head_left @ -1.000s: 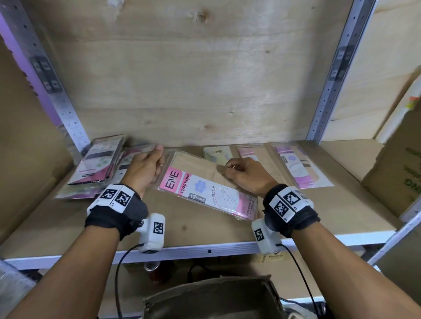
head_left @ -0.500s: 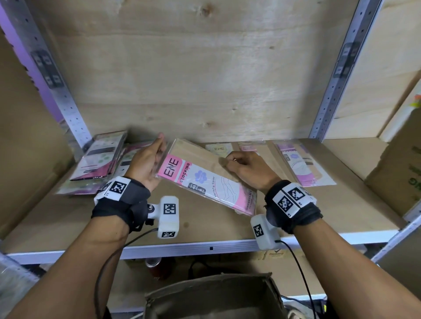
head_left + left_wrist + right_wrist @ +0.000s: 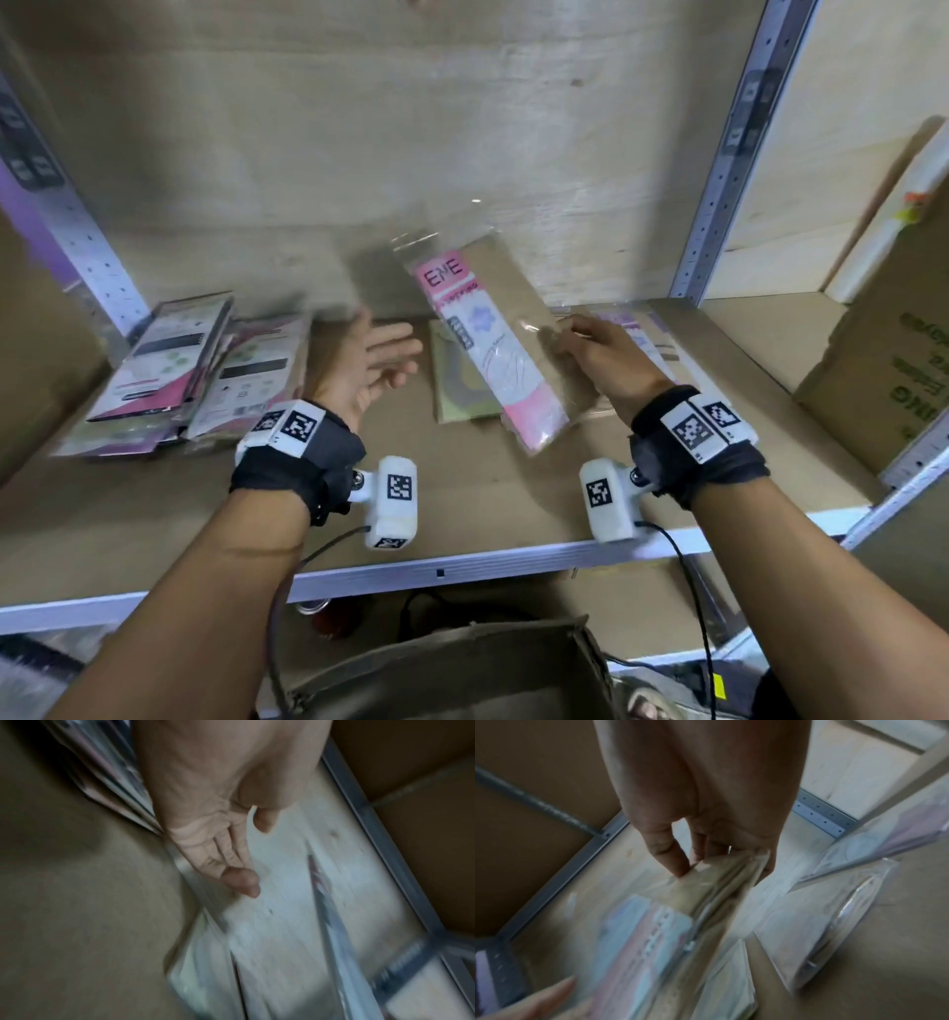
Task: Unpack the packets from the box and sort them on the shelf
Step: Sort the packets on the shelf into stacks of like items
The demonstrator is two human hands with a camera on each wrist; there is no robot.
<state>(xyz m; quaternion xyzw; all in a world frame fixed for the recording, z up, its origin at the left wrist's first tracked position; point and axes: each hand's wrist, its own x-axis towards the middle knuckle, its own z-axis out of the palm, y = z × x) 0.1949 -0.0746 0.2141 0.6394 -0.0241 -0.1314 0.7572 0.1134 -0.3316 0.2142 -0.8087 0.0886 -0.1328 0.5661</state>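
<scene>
Stockings in a clear "ENE" packet [image 3: 488, 339] are what our right hand [image 3: 603, 354] grips, thumb on one face and fingers curled behind the long edge, so the packet tilts up off the shelf [image 3: 462, 568] with its pink header toward the plywood back wall [image 3: 411, 128]. In the right wrist view the fingers [image 3: 664, 850] pinch the tan side of the packet. Our left hand [image 3: 367, 362] hangs just left of the packet, released, palm turned inward and fingers spread, holding nothing; motion blur softens it. Beneath the raised packet a greenish packet [image 3: 459, 390] lies flat on the shelf. Behind our right hand more pink packets [image 3: 642, 334] lie flat. At the left end a pile of dark and pink packets [image 3: 179, 370] leans near the perforated metal upright [image 3: 87, 246]. A cardboard carton [image 3: 883, 370] stands at the right. Below the shelf edge we see the rim of the open box [image 3: 452, 663].
</scene>
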